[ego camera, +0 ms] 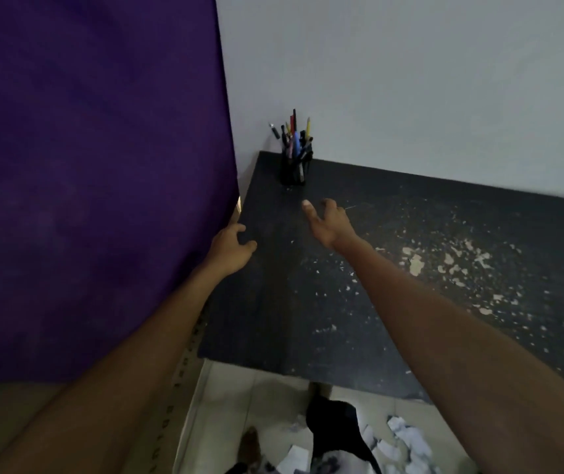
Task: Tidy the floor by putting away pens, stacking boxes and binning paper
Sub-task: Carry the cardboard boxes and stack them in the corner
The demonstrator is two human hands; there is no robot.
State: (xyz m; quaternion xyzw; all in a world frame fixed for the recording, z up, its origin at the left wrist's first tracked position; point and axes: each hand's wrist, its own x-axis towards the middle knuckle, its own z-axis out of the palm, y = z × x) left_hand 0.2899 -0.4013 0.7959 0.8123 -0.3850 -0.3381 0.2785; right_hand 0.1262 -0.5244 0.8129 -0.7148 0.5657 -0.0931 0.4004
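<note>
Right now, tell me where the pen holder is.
In the head view, the pen holder stands in the far left corner of the black table, near the white wall, just beyond the right hand.

- Dim, flat indoor light with soft, weak shadows; its source is out of view.
- The pale grey painted wall [410, 80] is the brightest area, while the deep purple cloth curtain [85, 165] looks muddy and almost textureless.
- The worn black tabletop [308, 295] shows a faint dull sheen towards its far left corner.
- Everything is slightly soft, and the torn white paper scraps [410, 443] at the bottom edge are smeared.
- Wide-angle bend: the bare forearms [461, 336] swell towards the lower corners.
</note>
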